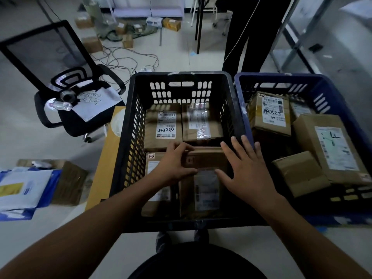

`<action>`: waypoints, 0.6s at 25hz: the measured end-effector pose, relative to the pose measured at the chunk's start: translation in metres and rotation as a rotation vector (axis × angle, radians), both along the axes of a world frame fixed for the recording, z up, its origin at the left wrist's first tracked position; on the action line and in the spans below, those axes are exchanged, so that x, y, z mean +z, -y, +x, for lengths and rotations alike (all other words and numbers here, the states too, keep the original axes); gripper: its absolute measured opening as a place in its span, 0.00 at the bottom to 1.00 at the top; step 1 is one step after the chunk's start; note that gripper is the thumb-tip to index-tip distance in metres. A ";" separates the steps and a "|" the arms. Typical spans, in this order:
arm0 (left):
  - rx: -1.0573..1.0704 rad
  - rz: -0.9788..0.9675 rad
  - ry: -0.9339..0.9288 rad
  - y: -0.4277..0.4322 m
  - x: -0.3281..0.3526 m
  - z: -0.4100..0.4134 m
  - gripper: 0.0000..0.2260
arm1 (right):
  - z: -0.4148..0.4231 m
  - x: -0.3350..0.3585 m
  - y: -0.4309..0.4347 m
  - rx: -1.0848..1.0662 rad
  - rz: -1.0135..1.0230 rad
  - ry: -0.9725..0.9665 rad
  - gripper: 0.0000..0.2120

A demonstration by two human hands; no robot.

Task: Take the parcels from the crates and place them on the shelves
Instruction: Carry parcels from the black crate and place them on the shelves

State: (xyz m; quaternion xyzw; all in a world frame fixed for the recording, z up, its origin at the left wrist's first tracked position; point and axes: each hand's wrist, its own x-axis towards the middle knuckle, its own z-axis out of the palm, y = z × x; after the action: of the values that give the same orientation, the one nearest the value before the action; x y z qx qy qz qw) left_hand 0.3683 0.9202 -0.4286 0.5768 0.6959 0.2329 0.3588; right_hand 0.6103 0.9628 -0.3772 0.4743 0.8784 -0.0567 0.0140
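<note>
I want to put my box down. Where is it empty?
Bare floor lies between the black mesh office chair and the blue-and-white mailer pile. The blue plastic crate's front right corner is bare. The black plastic crate is packed with brown cardboard parcels.

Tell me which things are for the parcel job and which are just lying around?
For the job: black crate, blue crate, brown parcel, left hand gripping it, right hand with fingers spread.

Lying about: office chair, floor cables, blue-and-white mailers.
</note>
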 end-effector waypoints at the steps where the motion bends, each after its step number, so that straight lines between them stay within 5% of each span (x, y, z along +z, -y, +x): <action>1: -0.020 0.000 0.052 0.004 0.000 -0.001 0.27 | -0.004 0.000 -0.001 -0.005 0.010 0.011 0.40; 5: -0.060 0.000 0.234 0.016 -0.005 -0.004 0.32 | -0.017 0.001 -0.008 0.012 0.034 0.169 0.38; 10: 0.050 -0.189 0.396 0.013 -0.019 0.003 0.52 | -0.017 -0.003 -0.008 0.009 0.056 0.192 0.34; 15: 0.080 -0.122 0.501 0.014 -0.026 0.008 0.48 | -0.017 -0.006 -0.009 -0.007 0.073 0.133 0.34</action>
State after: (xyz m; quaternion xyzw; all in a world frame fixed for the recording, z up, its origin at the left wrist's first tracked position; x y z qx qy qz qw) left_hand 0.3765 0.9060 -0.4547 0.4505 0.6205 0.3400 0.5445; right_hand 0.5936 0.9713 -0.3830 0.4803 0.8753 0.0069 0.0549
